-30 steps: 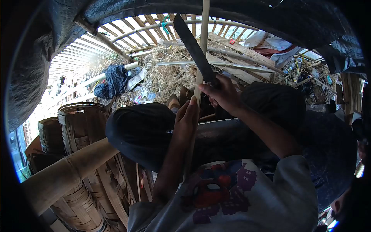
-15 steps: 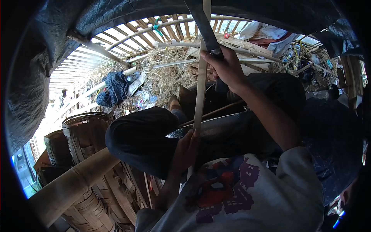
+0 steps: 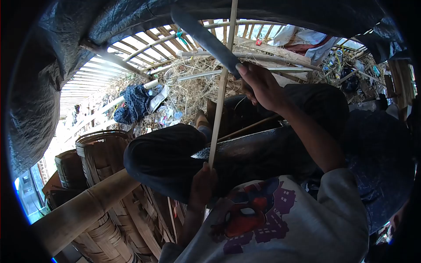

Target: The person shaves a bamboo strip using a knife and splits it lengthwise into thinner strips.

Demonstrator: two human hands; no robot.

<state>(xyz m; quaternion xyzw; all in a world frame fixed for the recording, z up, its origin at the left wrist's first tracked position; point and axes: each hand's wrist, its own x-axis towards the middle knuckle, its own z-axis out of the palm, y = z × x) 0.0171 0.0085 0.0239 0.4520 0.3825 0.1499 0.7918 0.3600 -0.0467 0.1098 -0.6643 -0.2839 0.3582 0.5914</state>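
A long pale bamboo strip (image 3: 220, 97) stands slanted in front of me, its upper end running past the top of the view. My left hand (image 3: 203, 182) is closed around its lower part, close to my shirt. My right hand (image 3: 263, 87) grips a machete (image 3: 204, 38) by the handle, mostly hidden by the fingers. The broad dark blade points up and left, crossing the strip. Whether the edge touches the strip I cannot tell.
A thick bamboo pole (image 3: 87, 206) reaches in from the lower left beside rolled woven bamboo baskets (image 3: 101, 151). Beyond my legs lie straw (image 3: 197, 72), a dark cloth (image 3: 131, 105) and litter. A slatted bamboo fence (image 3: 162, 44) stands behind, and dark plastic sheeting (image 3: 33, 96) hangs around.
The machete has swung over to the left, its blade lying flatter. My left hand has moved down and slightly left, and the strip has turned narrower side toward me.
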